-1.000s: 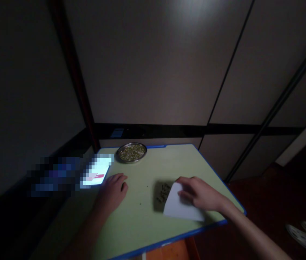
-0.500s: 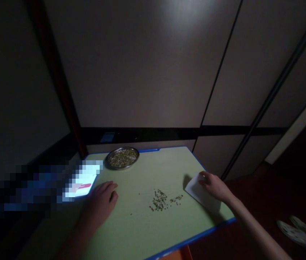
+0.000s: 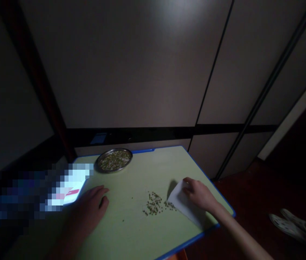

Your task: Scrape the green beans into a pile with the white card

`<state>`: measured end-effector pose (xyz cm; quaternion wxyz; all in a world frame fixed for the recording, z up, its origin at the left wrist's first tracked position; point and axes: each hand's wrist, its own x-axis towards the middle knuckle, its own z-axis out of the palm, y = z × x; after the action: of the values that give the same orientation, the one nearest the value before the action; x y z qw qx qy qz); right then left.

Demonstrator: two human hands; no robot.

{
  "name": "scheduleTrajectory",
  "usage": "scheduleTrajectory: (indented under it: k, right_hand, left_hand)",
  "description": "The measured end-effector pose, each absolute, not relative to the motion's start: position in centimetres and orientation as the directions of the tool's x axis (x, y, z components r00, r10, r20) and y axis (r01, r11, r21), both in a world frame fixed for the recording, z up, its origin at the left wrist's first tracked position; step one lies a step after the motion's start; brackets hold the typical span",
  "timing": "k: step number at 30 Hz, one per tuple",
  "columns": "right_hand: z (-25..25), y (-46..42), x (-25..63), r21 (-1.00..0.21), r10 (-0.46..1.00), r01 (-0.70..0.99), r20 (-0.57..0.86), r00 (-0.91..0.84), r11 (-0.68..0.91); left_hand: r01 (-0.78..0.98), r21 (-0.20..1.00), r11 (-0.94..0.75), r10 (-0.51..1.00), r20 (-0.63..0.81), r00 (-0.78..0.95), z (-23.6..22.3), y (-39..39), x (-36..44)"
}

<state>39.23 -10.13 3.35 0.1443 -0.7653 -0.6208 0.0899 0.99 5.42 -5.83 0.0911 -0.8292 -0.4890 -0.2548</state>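
My right hand [image 3: 201,195] pinches the upper edge of a white sheet of paper or thin card [image 3: 187,206], which stands tilted on the light green tabletop [image 3: 153,175]. The sheet's left corner reaches the edge of a loose scatter of small greenish-brown beans or seeds [image 3: 154,204]. On the left, my left hand [image 3: 95,203] rests on the tabletop, fingers stretched out and holding nothing. Behind it sits a round metal dish [image 3: 130,157] with many more of the small greenish pieces spread over its bottom.
A bright, blurred-out screen [image 3: 73,189] lies left of my left hand. Blue trim [image 3: 188,245] edges the table. Cabinet panels [image 3: 131,79] stand directly behind it. Light-coloured clogs [image 3: 288,225] are on the dark floor at right, and something orange shows below the front edge.
My right hand has slid the white sheet leftward, up to the scattered pieces. The whole view has shifted a little. My left hand stays resting on the table.
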Motion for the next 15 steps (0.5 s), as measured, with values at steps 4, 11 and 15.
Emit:
scheduleTrajectory:
  k: [4,11,15]
  right_hand:
    - [3.7,-10.7,40.3,-0.333,0.966,0.916,0.048,0.254,-0.224]
    - [3.1,-11.2,40.2,-0.255,0.966,0.938,0.047,0.256,-0.236]
    - [3.3,-11.4,38.6,-0.209,0.972,0.954,0.042,0.229,-0.216]
  left_hand:
    - [0.858,0.112,-0.501,0.774,0.502,0.386,-5.4,5.0,1.1]
    - [0.854,0.134,-0.503,0.776,0.504,0.379,-5.3,4.7,1.3]
    - [0.85,0.146,-0.506,0.776,0.508,0.374,-5.2,4.7,1.3]
